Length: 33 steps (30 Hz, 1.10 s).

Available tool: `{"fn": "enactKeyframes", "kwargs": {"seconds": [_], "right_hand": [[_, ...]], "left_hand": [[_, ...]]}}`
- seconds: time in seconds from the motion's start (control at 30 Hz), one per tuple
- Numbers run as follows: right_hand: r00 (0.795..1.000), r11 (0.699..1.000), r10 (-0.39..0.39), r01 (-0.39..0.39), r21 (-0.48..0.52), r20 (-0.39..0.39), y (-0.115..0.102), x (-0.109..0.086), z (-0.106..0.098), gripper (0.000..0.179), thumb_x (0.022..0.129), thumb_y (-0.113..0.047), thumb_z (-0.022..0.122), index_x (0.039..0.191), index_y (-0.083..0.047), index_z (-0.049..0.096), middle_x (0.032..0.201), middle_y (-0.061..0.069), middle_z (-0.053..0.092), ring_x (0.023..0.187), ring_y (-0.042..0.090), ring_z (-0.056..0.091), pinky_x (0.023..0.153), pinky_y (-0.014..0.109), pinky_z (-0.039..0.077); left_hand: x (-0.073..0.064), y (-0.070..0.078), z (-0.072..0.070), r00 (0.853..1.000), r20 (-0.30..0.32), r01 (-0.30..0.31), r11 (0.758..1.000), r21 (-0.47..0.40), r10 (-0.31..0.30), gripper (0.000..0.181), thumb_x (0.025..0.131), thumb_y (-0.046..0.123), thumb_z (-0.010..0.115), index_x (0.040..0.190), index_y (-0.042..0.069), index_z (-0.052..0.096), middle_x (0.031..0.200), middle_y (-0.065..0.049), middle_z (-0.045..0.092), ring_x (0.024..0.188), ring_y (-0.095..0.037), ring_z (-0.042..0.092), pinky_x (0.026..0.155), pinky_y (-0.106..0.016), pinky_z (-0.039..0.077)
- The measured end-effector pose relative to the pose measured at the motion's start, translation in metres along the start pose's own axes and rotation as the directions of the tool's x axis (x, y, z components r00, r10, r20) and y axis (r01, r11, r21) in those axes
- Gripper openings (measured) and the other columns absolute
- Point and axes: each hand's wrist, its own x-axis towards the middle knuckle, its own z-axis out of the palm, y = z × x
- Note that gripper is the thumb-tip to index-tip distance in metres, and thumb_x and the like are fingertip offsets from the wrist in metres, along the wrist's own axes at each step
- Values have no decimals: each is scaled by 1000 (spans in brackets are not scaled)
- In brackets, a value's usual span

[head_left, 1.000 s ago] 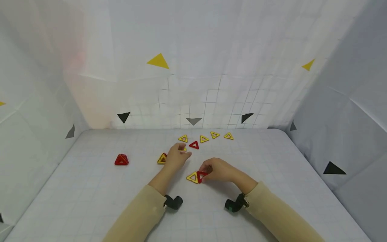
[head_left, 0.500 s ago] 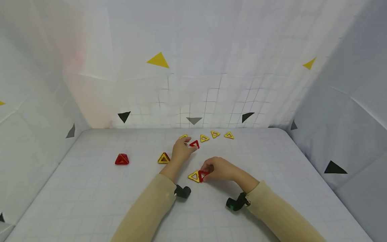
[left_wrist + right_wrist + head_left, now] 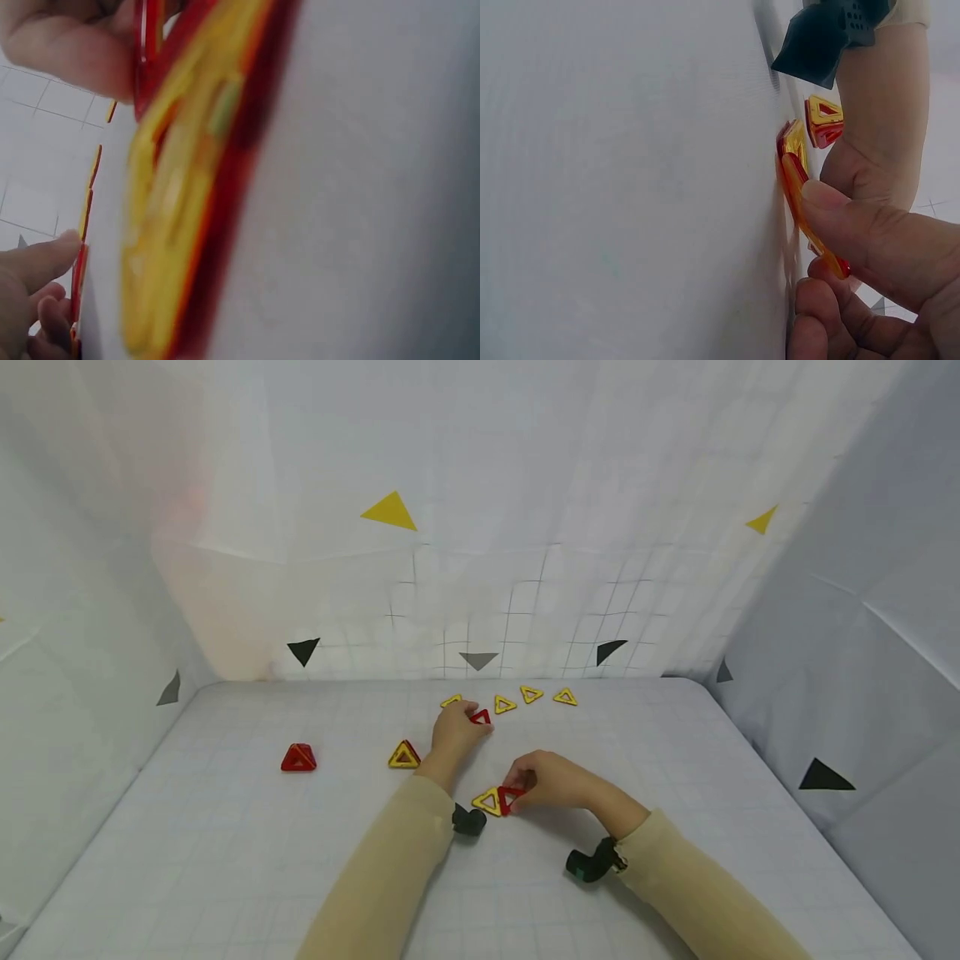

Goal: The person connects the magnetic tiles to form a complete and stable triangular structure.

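Observation:
In the head view my left hand reaches to the far middle of the table. Its thumb and fingers pinch a red triangular magnetic tile, seen edge-on as a red tile in the left wrist view. Nearer, my right hand pinches another red triangular magnetic tile between thumb and fingers. That tile's edge meets a yellow triangular magnetic tile to its left. Large and blurred, the yellow tile fills the left wrist view's middle, with red along its lower side.
A yellow-and-red pyramid stands left of my left hand, and a red pyramid farther left. Along the back lie several yellow tiles; one yellow tile is partly behind my left hand. White sheeting encloses the table.
My left hand has moved right, from over a yellow tile to the red tile, and its fingers have closed in on it. My right hand has shifted slightly right with its joined tiles.

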Motion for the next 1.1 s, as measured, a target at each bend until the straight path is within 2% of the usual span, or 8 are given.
{"fn": "enactKeyframes", "kwargs": {"seconds": [0.3, 0.43, 0.57, 0.7, 0.87, 1.1], "right_hand": [[1000, 1000, 18, -18, 17, 5, 0, -2, -1, 21, 80, -15, 86, 97, -15, 74, 83, -7, 66, 78, 13, 58, 73, 29, 49], [1000, 1000, 12, -12, 22, 12, -1, -2, 0, 21, 79, -14, 86, 96, -14, 73, 83, -6, 66, 78, 13, 59, 73, 29, 49], [1000, 1000, 13, -14, 16, 11, -2, -2, -1, 20, 79, -14, 86, 95, -14, 73, 82, -6, 66, 77, 13, 59, 73, 28, 50], [1000, 1000, 14, -15, 16, 12, -1, -1, -1, 20, 80, -15, 86, 96, -15, 73, 82, -7, 66, 78, 13, 59, 73, 28, 50], [1000, 1000, 18, -18, 10, 6, 0, -1, -1, 21, 80, -16, 86, 96, -15, 73, 84, -7, 66, 78, 12, 59, 74, 28, 50], [1000, 1000, 26, -26, 9, -1, 2, 0, 0, 21, 80, -17, 86, 96, -16, 73, 83, -7, 65, 78, 13, 58, 74, 29, 49]], "left_hand": [[-1, 5, 5, 999, -1, 33, 990, 135, -33, 57, 81, 30, 85, 131, 12, 65, 129, -9, 63, 118, -28, 59, 99, -45, 46], [-1, 7, 7, 998, -22, 60, 986, 156, -57, 51, 81, 31, 85, 125, 12, 68, 122, -9, 65, 109, -28, 62, 93, -45, 50], [-3, 7, 7, 998, -31, 50, 985, 164, -46, 45, 82, 31, 84, 120, 11, 69, 116, -8, 66, 103, -28, 63, 89, -45, 50], [-3, 4, 5, 1000, -15, 25, 991, 132, -23, 43, 83, 30, 83, 119, 12, 69, 115, -8, 66, 104, -27, 62, 91, -45, 49], [0, -1, 1, 1000, 14, -20, 999, 41, 19, 44, 83, 30, 83, 120, 11, 69, 119, -6, 66, 112, -25, 60, 99, -42, 46], [-2, -4, -4, 997, 77, -23, 999, -45, 26, 47, 84, 31, 83, 124, 12, 66, 123, -6, 64, 117, -24, 57, 103, -41, 45]]}}
